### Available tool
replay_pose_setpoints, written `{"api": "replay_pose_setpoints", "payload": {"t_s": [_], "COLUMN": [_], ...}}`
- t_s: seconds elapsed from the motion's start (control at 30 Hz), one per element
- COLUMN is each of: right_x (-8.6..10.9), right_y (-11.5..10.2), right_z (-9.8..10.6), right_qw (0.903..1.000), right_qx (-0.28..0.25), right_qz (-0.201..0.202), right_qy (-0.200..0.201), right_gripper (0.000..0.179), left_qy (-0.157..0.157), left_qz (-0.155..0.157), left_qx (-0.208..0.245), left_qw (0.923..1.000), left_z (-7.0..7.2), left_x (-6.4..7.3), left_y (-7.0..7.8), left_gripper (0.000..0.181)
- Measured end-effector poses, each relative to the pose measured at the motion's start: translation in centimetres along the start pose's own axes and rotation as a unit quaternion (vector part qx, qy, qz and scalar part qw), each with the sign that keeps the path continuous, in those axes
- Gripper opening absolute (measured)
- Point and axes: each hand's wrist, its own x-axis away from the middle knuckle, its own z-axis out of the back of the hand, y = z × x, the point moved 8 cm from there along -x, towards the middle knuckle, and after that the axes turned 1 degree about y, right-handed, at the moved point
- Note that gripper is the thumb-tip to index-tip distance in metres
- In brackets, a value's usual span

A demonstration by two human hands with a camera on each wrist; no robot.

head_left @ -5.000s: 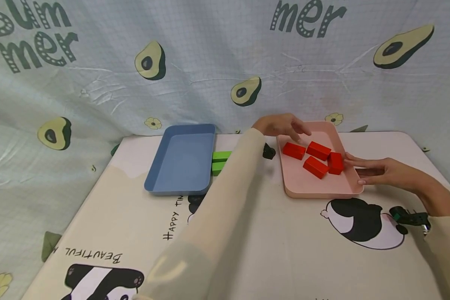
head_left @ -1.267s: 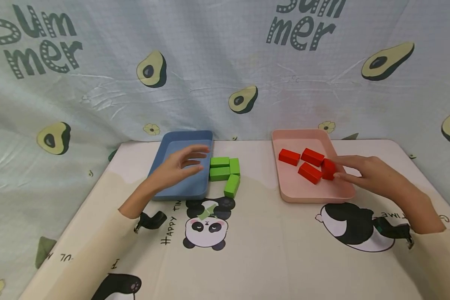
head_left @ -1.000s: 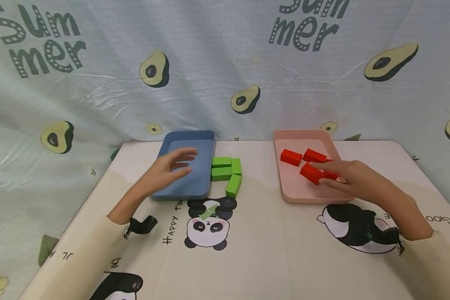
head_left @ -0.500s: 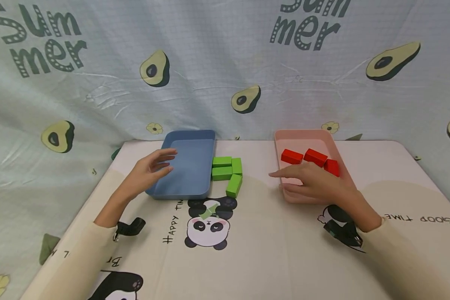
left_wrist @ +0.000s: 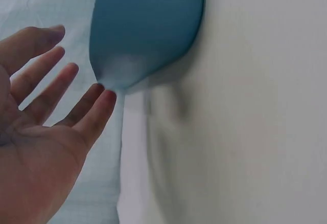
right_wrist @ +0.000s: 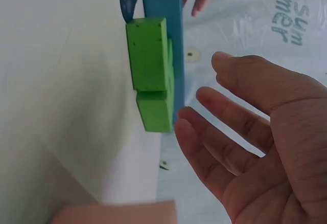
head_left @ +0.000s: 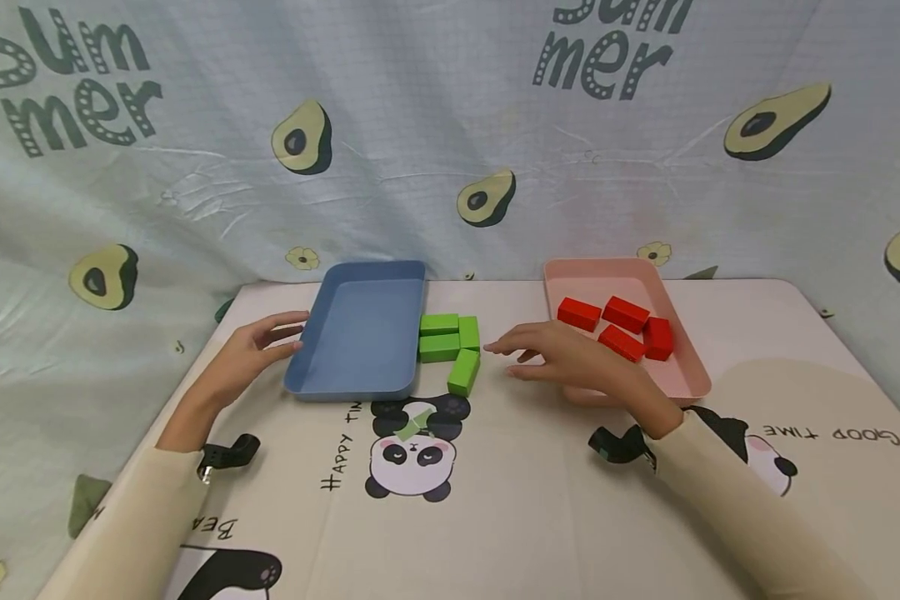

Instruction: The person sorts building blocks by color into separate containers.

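My left hand (head_left: pixel 243 358) is at the left side of the blue tray (head_left: pixel 363 333), fingers extended, with the fingertips right at its rim; nothing is in its grasp. The tray's corner shows just beyond those fingertips in the left wrist view. Between the two trays, my right hand (head_left: pixel 562 354) hovers with spread, gently bent fingers and holds nothing. Its fingertips point at several green blocks (head_left: pixel 440 347) grouped against the blue tray's right side. One green block (head_left: pixel 463 372) sits at an angle in front of the others. Seen from the right wrist, the green blocks (right_wrist: pixel 148 55) lie just beyond the fingers.
A pink tray (head_left: pixel 630 387) on the right holds several red blocks (head_left: pixel 625 313); my right forearm passes over its front left corner. The tablecloth (head_left: pixel 495 517) carries printed pandas and lettering. Behind the table hangs a curtain (head_left: pixel 390 133) with avocado prints.
My right hand has left the red blocks and pink tray and moved left toward the green blocks. From over the pink tray, my left hand has withdrawn across the blue tray to its left side.
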Motion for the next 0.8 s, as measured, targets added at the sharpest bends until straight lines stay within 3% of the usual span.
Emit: {"api": "replay_pose_setpoints", "payload": {"t_s": [0.2,0.4,0.57,0.8], "right_x": [-1.8,-3.0,-3.6,-3.9], "right_y": [0.2,-0.1,-0.2,-0.3], "right_z": [-1.9,-3.4,-4.0,-5.8], "right_qw": [0.9988,0.9972,0.9977,0.9969], "right_qx": [-0.045,-0.063,-0.06,-0.059], "right_qz": [0.006,0.014,0.005,0.0], "right_qy": [-0.019,-0.037,-0.031,-0.052], "right_gripper": [0.046,0.049,0.055,0.06], "left_qy": [-0.042,-0.091,-0.1,-0.106], "left_qz": [-0.004,0.035,0.064,0.074], "left_qx": [0.034,0.058,0.107,0.151], "left_qw": [0.9985,0.9935,0.9871,0.98], "left_z": [0.2,0.1,-0.1,-0.5], "left_x": [0.0,0.4,0.4,0.0], "left_y": [-2.1,-3.8,-4.3,-4.5], "left_gripper": [0.052,0.052,0.058,0.059]}}
